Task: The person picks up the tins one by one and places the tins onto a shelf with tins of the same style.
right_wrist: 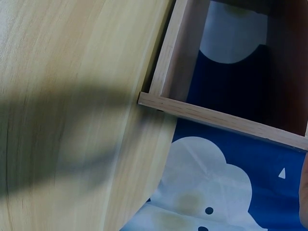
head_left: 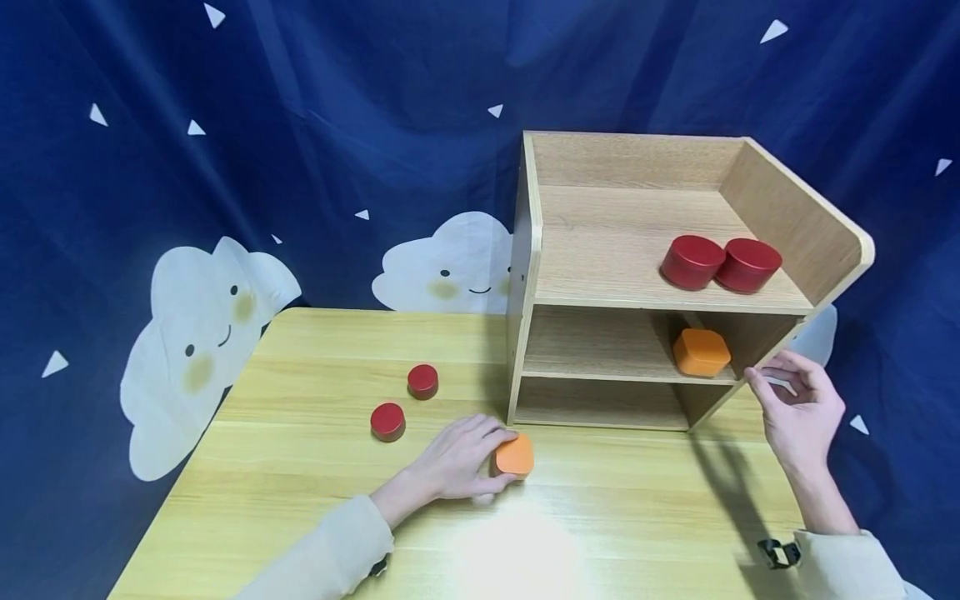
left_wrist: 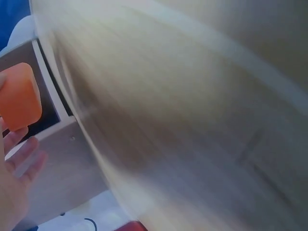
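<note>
My left hand (head_left: 468,458) pinches an orange rounded-square box (head_left: 514,456) between thumb and fingers, low over the table in front of the shelf's left side. In the left wrist view the same orange box (left_wrist: 20,96) shows before the shelf opening. On the right, my right hand (head_left: 806,408) holds the front edge of the wooden shelf's (head_left: 630,304) right side panel with thumb and fingertips. Only a sliver of that hand (right_wrist: 303,192) enters the right wrist view. A second orange box (head_left: 701,352) stands on the middle level, near that panel.
Two red round tins (head_left: 693,262) sit side by side on the shelf's top level, towards the right. Left of the shelf, two smaller red round tins (head_left: 387,422) lie on the wooden table (head_left: 300,375). A blue cloud-patterned curtain (head_left: 375,100) hangs behind.
</note>
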Available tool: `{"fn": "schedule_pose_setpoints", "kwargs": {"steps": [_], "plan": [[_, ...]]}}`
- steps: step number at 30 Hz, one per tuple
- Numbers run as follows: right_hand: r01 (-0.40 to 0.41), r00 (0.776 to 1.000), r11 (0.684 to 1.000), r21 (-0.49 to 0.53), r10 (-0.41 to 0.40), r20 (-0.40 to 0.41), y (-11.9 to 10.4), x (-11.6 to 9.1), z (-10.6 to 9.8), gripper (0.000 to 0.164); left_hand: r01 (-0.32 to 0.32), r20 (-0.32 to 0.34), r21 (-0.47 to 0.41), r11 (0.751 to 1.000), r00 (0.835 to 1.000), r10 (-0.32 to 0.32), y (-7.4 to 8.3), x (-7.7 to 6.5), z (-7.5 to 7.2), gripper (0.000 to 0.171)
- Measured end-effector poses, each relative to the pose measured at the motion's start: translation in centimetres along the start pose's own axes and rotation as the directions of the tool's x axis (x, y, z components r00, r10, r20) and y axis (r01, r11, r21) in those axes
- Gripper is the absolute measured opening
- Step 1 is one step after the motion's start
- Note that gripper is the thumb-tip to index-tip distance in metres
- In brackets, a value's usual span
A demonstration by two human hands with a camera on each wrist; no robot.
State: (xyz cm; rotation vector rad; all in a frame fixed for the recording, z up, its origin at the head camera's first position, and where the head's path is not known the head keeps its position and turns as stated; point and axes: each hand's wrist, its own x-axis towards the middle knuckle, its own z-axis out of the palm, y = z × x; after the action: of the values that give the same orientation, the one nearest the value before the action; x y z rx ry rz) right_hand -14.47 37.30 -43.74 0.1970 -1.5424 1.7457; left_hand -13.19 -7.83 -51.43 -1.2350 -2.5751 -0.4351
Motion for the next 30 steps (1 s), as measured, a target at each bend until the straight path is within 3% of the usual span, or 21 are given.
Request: {"fn": "schedule_pose_setpoints", "kwargs": {"steps": [15, 19, 24, 30], "plan": [[0.004, 1.0, 1.0, 0.02, -0.004, 0.002, 0.1, 0.0, 0.0, 0.042, -0.139, -0.132, 0.117, 0.983, 0.979, 0.155, 2.3, 4.1, 0.2, 0.056], [0.003, 1.0, 0.999, 0.032, -0.003, -0.006, 0.2, 0.1, 0.1, 0.041, -0.148, -0.131, 0.149, 0.978, 0.977, 0.168, 2.9, 5.3, -0.2, 0.058], [-0.007, 1.0, 0.999, 0.032, 0.007, -0.011, 0.1, 0.1, 0.1, 0.041, -0.148, -0.121, 0.123, 0.981, 0.979, 0.163, 3.9, 6.6, -0.8, 0.058], [-0.007, 1.0, 0.999, 0.041, 0.007, -0.01, 0.0, 0.0, 0.3, 0.042, -0.164, -0.167, 0.149, 0.975, 0.968, 0.188, 4.7, 8.3, -1.3, 0.058]]}}
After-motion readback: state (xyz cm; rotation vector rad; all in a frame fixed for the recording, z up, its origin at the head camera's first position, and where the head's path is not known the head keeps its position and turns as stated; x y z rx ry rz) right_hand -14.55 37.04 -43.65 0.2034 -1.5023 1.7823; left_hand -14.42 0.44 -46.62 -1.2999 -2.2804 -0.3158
